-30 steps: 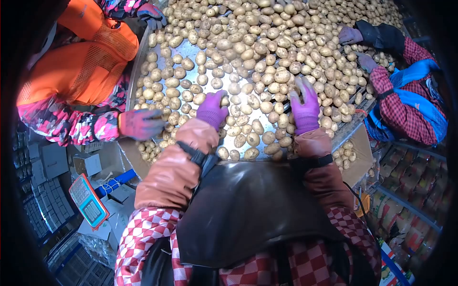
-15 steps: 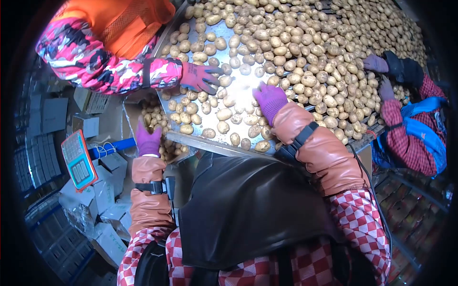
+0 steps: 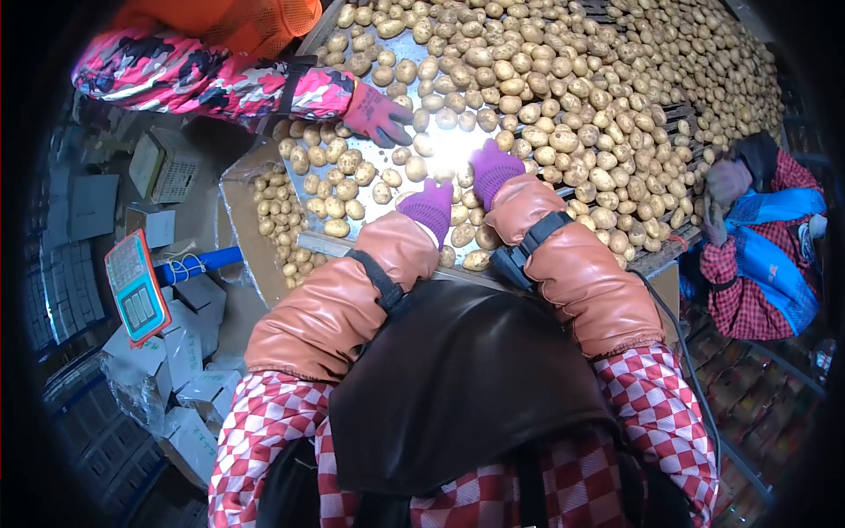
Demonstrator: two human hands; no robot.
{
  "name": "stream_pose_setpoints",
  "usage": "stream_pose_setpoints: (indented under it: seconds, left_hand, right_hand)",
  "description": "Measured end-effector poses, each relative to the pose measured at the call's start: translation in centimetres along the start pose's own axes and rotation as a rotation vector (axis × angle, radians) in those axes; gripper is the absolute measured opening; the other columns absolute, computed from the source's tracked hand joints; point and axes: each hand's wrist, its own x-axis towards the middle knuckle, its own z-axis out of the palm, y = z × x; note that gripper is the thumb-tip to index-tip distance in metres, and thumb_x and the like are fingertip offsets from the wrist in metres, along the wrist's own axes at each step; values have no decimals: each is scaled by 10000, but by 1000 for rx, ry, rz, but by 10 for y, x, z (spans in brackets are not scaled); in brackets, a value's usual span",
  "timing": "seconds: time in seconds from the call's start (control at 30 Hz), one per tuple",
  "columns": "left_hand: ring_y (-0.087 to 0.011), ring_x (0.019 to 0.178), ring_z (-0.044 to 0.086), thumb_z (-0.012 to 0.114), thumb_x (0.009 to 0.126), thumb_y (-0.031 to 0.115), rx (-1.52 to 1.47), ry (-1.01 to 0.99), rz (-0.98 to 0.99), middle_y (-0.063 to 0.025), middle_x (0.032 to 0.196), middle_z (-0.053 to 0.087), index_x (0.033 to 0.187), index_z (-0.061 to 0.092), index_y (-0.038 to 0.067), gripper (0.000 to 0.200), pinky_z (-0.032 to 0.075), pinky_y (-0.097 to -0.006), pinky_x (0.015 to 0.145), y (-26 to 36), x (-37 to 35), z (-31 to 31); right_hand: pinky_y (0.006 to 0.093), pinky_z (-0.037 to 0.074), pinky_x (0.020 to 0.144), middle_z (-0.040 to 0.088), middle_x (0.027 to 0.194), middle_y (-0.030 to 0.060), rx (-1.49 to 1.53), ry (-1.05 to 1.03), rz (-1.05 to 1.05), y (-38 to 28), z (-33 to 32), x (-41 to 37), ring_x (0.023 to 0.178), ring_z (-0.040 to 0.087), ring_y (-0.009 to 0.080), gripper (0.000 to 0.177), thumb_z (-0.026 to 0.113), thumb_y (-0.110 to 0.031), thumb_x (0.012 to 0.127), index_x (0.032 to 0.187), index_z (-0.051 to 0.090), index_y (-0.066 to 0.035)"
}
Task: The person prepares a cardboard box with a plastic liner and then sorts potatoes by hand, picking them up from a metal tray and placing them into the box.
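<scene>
Both my hands wear purple knitted gloves and rest over a metal sorting table (image 3: 308, 185) scattered with potatoes (image 3: 563, 97). My left hand (image 3: 429, 209) is near the table's front edge among loose potatoes; glare hides what its fingertips touch. Just to its right, my right hand (image 3: 495, 170) lies beside the dense potato heap, its fingers curled toward the bright spot. I cannot make out whether either hand grips a potato. A co-worker's gloved hand (image 3: 378, 114) touches potatoes at the upper left of the table.
A plastic-lined box (image 3: 242, 211) at the left holds potatoes (image 3: 280, 207). Beyond it are a scale display (image 3: 138, 289) on a blue post (image 3: 207, 264), white cartons (image 3: 185, 343) and a crate (image 3: 167, 165). Another co-worker (image 3: 761, 255) stands at the right.
My left hand has moved from the box at the left onto the table beside my right hand. The upper-left co-worker's hand has shifted up and right; the right co-worker's hands have drawn back from the heap.
</scene>
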Motion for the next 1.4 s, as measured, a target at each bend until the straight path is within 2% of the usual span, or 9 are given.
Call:
stream_pose_setpoints:
  seconds: [0.3, 0.43, 0.5, 0.67, 0.9, 1.0, 1.17, 1.3, 1.4]
  left_hand:
    - [-379, 992, 613, 756, 719, 202, -16, -150, 75, -198, 1171, 528, 1283, 456, 136, 642, 513, -479, 796, 0, 7, 18]
    - [-347, 921, 644, 662, 773, 96, -556, -93, 71, -197, 1073, 631, 1306, 496, 133, 559, 526, -472, 788, -12, -3, -13]
    - [-221, 867, 646, 692, 778, 41, -1793, -427, -231, -73, 1033, 645, 1219, 573, 103, 461, 555, -313, 695, -25, 0, -11]
    - [-161, 915, 629, 568, 930, 280, -1616, -254, 552, -52, 1125, 603, 1337, 477, 106, 453, 553, -284, 744, -18, -24, -45]
    - [-180, 977, 643, 488, 985, 470, -2334, -641, -112, -51, 1158, 620, 1308, 505, 124, 474, 570, -330, 799, -33, -58, -34]
    - [-210, 1029, 628, 564, 961, 408, -1409, 110, 443, -83, 1197, 602, 1361, 450, 74, 533, 567, -338, 808, -51, -88, -20]
    - [-256, 979, 613, 637, 912, 303, -2649, -485, 295, -199, 1236, 563, 1377, 448, 164, 520, 545, -286, 586, -111, -106, -22]
    - [-319, 1039, 595, 601, 924, 357, -2610, 113, 209, -220, 1312, 515, 1326, 501, 182, 450, 576, -308, 625, -223, -143, -9]
    - [-362, 1204, 516, 648, 880, 436, -2406, 706, -521, -170, 1335, 517, 1325, 490, 78, 593, 551, -396, 892, -274, -145, -4]
  right_hand:
    - [365, 476, 956, 530, 1269, 164, 916, 895, -204, 52, 66, 37, 1145, 557, 296, 560, 677, -115, 721, 1268, 566, -87]
    - [230, 492, 729, 574, 1092, 101, 2050, 496, -191, 59, 32, -31, 852, 580, 124, 657, 665, -34, 724, 1342, 449, 21]
    - [230, 500, 755, 549, 1191, 133, 1975, 509, -275, 53, 29, -49, 908, 578, 116, 672, 644, -17, 745, 1373, 410, 33]
    - [374, 393, 1059, 484, 1370, 178, 836, 771, -494, 0, -15, -57, 1276, 478, 305, 702, 664, -103, 752, 1411, 427, -49]
    - [439, 391, 1040, 482, 1376, 212, 406, 683, -509, -51, -12, -40, 1247, 463, 408, 707, 673, -315, 805, 1407, 422, -44]
    - [460, 385, 1041, 462, 1396, 223, 456, 650, -718, -68, -10, -27, 1265, 443, 429, 740, 690, -390, 805, 1400, 426, -37]
    - [422, 344, 1099, 414, 1453, 206, 753, 630, -848, -91, -5, -43, 1346, 388, 377, 763, 696, -318, 834, 1468, 356, -63]
    - [454, 337, 1101, 456, 1422, 187, 952, 355, -623, -29, 29, -55, 1329, 408, 363, 693, 697, -343, 806, 1414, 453, -116]
    - [461, 342, 1080, 513, 1379, 128, 639, 760, -428, 21, 83, -82, 1299, 437, 350, 534, 681, -301, 815, 1312, 572, -140]
